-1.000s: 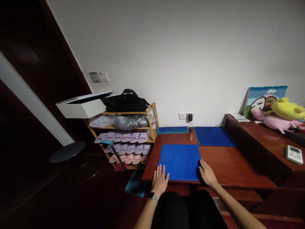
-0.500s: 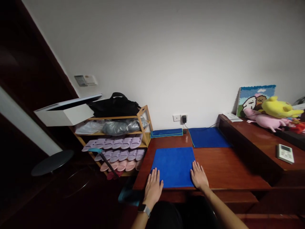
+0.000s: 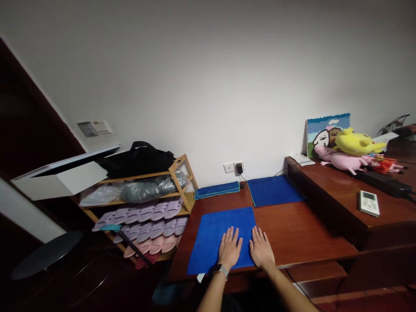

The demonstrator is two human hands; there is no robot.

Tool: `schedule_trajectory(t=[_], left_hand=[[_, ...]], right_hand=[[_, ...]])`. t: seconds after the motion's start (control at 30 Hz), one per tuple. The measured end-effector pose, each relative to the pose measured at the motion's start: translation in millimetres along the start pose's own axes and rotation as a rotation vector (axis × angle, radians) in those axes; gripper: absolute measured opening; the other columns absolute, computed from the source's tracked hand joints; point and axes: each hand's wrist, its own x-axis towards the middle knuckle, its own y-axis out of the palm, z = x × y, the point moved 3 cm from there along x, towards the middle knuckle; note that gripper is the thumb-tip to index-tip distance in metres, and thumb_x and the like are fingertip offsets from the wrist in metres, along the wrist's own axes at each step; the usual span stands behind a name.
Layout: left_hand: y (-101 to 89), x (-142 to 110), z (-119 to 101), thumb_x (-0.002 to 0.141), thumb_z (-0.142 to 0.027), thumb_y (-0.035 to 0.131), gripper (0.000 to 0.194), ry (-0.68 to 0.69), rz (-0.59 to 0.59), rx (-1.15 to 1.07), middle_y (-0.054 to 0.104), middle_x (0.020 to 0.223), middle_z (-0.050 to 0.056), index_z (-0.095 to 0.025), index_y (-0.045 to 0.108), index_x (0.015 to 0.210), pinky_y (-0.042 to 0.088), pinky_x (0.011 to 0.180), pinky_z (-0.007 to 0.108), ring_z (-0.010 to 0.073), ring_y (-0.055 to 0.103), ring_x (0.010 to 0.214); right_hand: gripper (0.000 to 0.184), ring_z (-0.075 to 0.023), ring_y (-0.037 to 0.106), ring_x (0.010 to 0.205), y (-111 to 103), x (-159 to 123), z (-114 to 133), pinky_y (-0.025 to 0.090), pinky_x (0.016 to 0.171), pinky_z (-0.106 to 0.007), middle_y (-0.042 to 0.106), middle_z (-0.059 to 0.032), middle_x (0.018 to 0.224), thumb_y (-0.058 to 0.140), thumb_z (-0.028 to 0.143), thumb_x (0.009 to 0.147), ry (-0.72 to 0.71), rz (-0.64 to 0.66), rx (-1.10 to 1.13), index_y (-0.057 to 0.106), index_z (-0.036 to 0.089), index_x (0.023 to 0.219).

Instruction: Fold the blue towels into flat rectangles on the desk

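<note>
A blue cloth [image 3: 211,234] lies spread out on the brown wooden table [image 3: 292,229], with a small white tag [image 3: 200,277] hanging past the front edge. My left hand [image 3: 230,249] rests flat on the cloth, right of its middle, fingers stretched out. A watch is on that wrist. My right hand [image 3: 261,248] lies flat over the cloth's right edge, its fingers also extended. Neither hand holds anything. Behind, a folded blue cloth [image 3: 217,190] lies along the wall, and another blue cloth [image 3: 274,190] is spread at the back right.
To the left stands a wooden shoe rack [image 3: 185,173] with slippers, a black bag [image 3: 139,160] and a white box [image 3: 61,180] on it. A raised wooden ledge [image 3: 344,190] on the right holds plush toys [image 3: 354,143] and a white remote [image 3: 369,203]. A plugged-in adapter [image 3: 239,168] trails a cord.
My left hand has moved rightward from the cloth's left edge onto its surface, closer to my right hand. The right hand stays by the right edge. The view has shifted, and the white tag now shows.
</note>
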Motion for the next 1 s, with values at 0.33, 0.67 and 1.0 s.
schedule_trajectory(t=[0.33, 0.67, 1.0], left_hand=[[-17.3, -57.5, 172.1, 0.103, -0.057, 0.02, 0.073, -0.301, -0.051, 0.103, 0.03, 0.166, 0.015, -0.013, 0.031, 0.16, 0.026, 0.124, 0.047, 0.0264, 0.027, 0.154], [-12.1, -60.8, 164.1, 0.102, -0.059, 0.019, 0.075, -0.311, -0.124, 0.034, 0.028, 0.167, 0.012, -0.013, 0.031, 0.16, 0.022, 0.126, 0.046, 0.0252, 0.025, 0.155], [-20.8, -63.1, 157.1, 0.103, -0.057, 0.018, 0.074, -0.321, -0.093, 0.02, 0.028, 0.167, 0.011, -0.011, 0.03, 0.16, 0.02, 0.127, 0.045, 0.0244, 0.024, 0.155]], right_hand=[[0.07, -0.0228, 0.013, 0.157, 10.7, 1.2, -5.0, 0.008, 0.128, -0.042, 0.019, -0.0069, 0.169, 0.018, 0.041, 0.1, 0.009, -0.009, -0.009, 0.023, 0.008, 0.161], [0.067, -0.0234, 0.019, 0.156, 3.6, 36.4, -7.8, 0.014, 0.126, -0.042, 0.024, -0.0044, 0.168, 0.018, 0.044, 0.102, 0.014, -0.035, -0.091, 0.027, 0.014, 0.161], [0.069, -0.0237, 0.013, 0.157, 10.4, 48.6, -8.7, 0.008, 0.127, -0.043, 0.02, -0.0046, 0.169, 0.015, 0.044, 0.102, -0.008, 0.007, -0.11, 0.019, 0.011, 0.162]])
